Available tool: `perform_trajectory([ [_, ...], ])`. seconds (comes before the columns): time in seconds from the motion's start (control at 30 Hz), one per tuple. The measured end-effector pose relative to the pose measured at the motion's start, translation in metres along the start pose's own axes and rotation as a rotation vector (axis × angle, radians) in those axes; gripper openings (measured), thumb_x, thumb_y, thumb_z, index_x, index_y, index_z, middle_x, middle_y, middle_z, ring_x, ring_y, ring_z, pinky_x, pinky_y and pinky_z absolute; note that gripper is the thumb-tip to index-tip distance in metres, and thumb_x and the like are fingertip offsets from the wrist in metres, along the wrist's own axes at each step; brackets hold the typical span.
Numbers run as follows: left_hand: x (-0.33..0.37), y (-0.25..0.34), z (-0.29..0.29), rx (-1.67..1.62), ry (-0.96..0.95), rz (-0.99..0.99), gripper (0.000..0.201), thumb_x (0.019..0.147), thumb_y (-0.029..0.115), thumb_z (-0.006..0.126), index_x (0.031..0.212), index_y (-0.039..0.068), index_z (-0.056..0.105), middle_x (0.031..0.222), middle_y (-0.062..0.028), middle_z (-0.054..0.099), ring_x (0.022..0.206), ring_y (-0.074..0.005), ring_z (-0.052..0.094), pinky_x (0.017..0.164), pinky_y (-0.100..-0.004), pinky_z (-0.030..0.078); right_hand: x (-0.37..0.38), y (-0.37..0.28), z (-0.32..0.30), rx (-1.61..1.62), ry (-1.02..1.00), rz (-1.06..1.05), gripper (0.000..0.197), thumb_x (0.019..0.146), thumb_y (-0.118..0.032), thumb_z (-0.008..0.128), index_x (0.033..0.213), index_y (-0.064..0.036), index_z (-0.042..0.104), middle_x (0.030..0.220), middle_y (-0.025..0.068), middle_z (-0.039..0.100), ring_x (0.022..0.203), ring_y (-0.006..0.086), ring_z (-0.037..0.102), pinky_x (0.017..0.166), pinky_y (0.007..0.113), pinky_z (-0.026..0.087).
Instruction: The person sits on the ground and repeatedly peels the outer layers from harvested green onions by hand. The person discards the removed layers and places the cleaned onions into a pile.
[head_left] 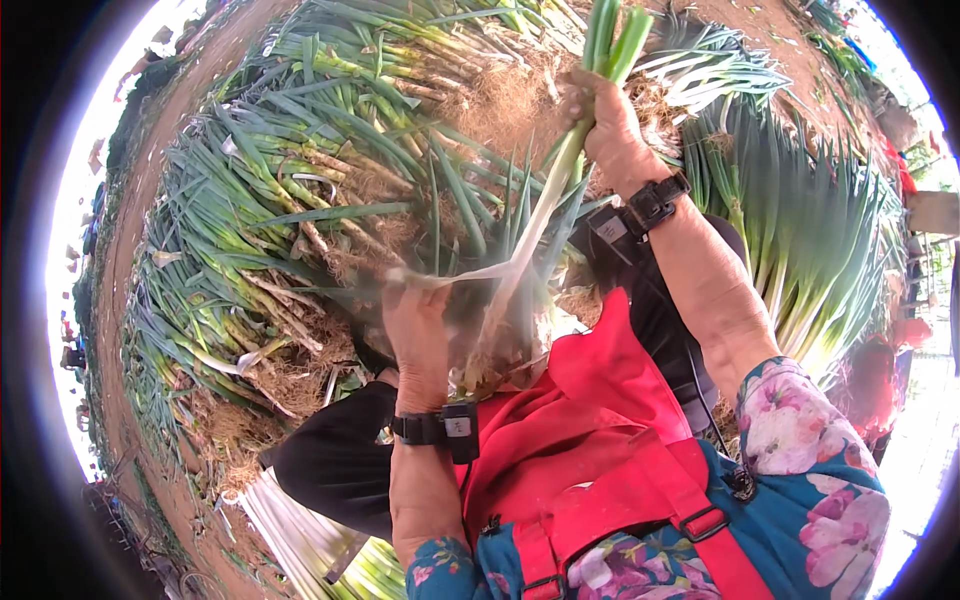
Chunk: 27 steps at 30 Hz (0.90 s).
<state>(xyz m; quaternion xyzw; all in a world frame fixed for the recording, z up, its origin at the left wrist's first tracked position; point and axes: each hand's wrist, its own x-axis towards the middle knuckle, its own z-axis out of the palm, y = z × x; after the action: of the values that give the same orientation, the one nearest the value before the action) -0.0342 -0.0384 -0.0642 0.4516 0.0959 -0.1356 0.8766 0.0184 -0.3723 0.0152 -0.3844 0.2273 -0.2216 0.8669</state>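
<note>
The leek [546, 208] slants just ahead of my red apron [610, 385], my right hand [612, 125] clenched round its greener length. Left of the apron's top, my left hand [415, 325] pinches its pale strip of skin [468, 272]; too sharp a tug could tear it short or snap the stalk. Heaped leeks [225, 200] lie farther left of the apron.

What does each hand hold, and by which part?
The right hand grips a long green onion by its upper stalk; the left hand holds the end of its pale peeled strip.
</note>
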Motion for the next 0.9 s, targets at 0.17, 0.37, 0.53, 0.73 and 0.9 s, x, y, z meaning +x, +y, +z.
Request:
perform_trajectory([
  [0.17, 0.014, 0.002, -0.107, 0.802, 0.014, 0.38, 0.014, 0.096, 0.016, 0.061, 0.1, 0.003, 0.065, 0.092, -0.0113, 0.063, 0.091, -0.0242, 0.064, 0.087, -0.0365, 0.054, 0.002, -0.016, -0.003, 0.09, 0.028, -0.075, 0.012, 0.092, -0.015, 0.066, 0.088, -0.0051, 0.059, 0.061, 0.0, 0.053, 0.05, 0.0141, 0.048, 0.047, 0.031, 0.041],
  [0.37, 0.052, 0.037, -0.284, 0.846, 0.344, 0.437, 0.011, 0.094, 0.01, 0.059, 0.099, 0.001, 0.063, 0.089, -0.0091, 0.063, 0.08, -0.0249, 0.065, 0.078, -0.0379, 0.06, 0.014, -0.047, -0.024, 0.21, 0.001, -0.092, 0.014, 0.091, -0.014, 0.065, 0.089, -0.002, 0.058, 0.063, 0.0005, 0.053, 0.051, 0.0134, 0.046, 0.05, 0.03, 0.041],
  [0.53, 0.052, 0.109, -0.337, 1.904, 0.516, 0.528, 0.018, 0.094, 0.014, 0.061, 0.108, 0.003, 0.063, 0.092, -0.0094, 0.065, 0.078, -0.028, 0.066, 0.073, -0.0371, 0.061, 0.012, -0.081, -0.05, 0.18, 0.113, -0.209, 0.013, 0.096, -0.011, 0.057, 0.092, 0.0011, 0.055, 0.062, -0.0019, 0.044, 0.053, 0.0103, 0.042, 0.053, 0.03, 0.04],
  [0.73, 0.056, 0.171, -0.256, 0.562, 0.068, 0.205, 0.042, 0.09, 0.027, 0.071, 0.122, 0.0, 0.063, 0.113, -0.0135, 0.067, 0.106, -0.0282, 0.066, 0.09, -0.0382, 0.055, 0.028, -0.097, -0.079, 0.22, 0.088, -0.154, 0.016, 0.097, -0.014, 0.051, 0.085, -0.007, 0.044, 0.064, -0.0003, 0.04, 0.057, 0.0126, 0.042, 0.056, 0.03, 0.038],
  [0.9, 0.005, 0.077, 0.024, 1.353, -0.249, 0.428, 0.056, 0.087, 0.025, 0.073, 0.134, 0.0, 0.058, 0.134, -0.0216, 0.057, 0.129, -0.0326, 0.052, 0.111, -0.0415, 0.04, 0.018, -0.073, -0.053, 0.233, 0.206, -0.092, 0.019, 0.1, -0.019, 0.05, 0.087, -0.0058, 0.044, 0.066, 0.0018, 0.045, 0.055, 0.0144, 0.044, 0.053, 0.032, 0.041],
])
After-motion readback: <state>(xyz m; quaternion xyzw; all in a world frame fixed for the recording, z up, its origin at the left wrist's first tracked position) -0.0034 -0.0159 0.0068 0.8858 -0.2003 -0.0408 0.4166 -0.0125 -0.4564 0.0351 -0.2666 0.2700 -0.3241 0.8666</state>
